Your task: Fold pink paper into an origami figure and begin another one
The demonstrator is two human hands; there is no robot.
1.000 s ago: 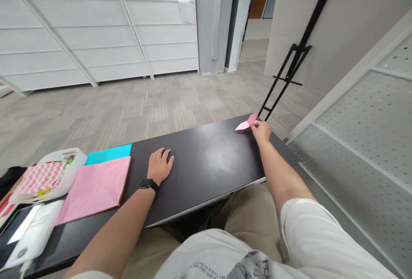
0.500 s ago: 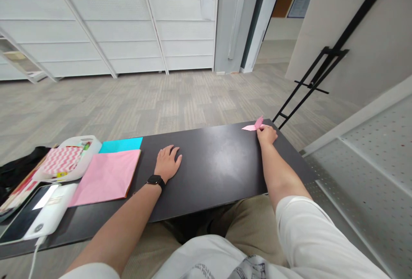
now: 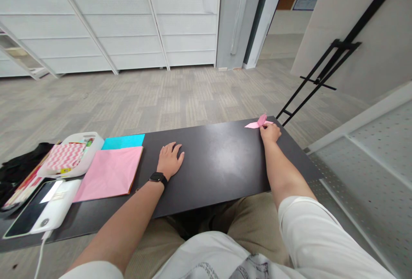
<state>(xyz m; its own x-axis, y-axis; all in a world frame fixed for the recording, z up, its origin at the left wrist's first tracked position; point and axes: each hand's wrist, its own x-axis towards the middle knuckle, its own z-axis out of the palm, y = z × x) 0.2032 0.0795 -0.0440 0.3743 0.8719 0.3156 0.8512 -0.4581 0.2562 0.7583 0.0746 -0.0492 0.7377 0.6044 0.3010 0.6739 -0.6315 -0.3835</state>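
Observation:
At the far right corner of the dark table, a folded pink paper figure with pointed ends rests on the tabletop. My right hand pinches its near side between thumb and fingers, hiding part of it. My left hand lies flat on the table with the fingers spread, holding nothing; a black watch is on that wrist. Left of this hand is a stack of pink paper, with a blue sheet showing behind it.
A white basket with a pink zigzag-patterned item stands at the left. In front of it lie a tablet and a white device with a cable. Black cloth is at the far left. A black stand rises beyond the right corner.
The view has shifted slightly. My right hand still pinches the pink paper figure at the corner, and my left hand stays flat on the table.

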